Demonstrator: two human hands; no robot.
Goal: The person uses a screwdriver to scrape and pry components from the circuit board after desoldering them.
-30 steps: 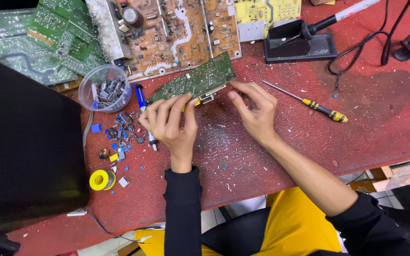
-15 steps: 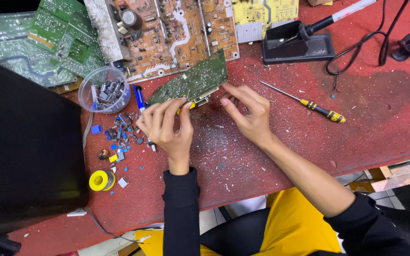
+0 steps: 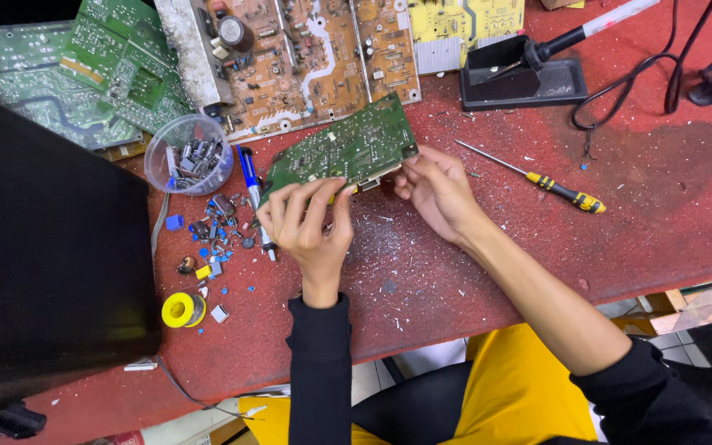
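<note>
A green circuit board (image 3: 348, 147) is held tilted above the red worktop (image 3: 471, 272), solder side up. My left hand (image 3: 306, 224) grips its lower left edge, fingers curled over the board. My right hand (image 3: 438, 191) pinches the lower right corner, where a small yellowish part sticks out under the edge. Both forearms wear black sleeves.
A yellow-handled screwdriver (image 3: 550, 186) lies to the right. A soldering iron in its black stand (image 3: 525, 72) sits at the back. A clear cup of parts (image 3: 189, 155), loose components (image 3: 212, 239), a solder spool (image 3: 181, 310), a blue pen-like tool (image 3: 250, 185) and more boards (image 3: 306, 49) lie left and behind.
The board has tilted slightly and my right hand's fingers have closed in on its lower right corner. My left hand has stayed in place.
</note>
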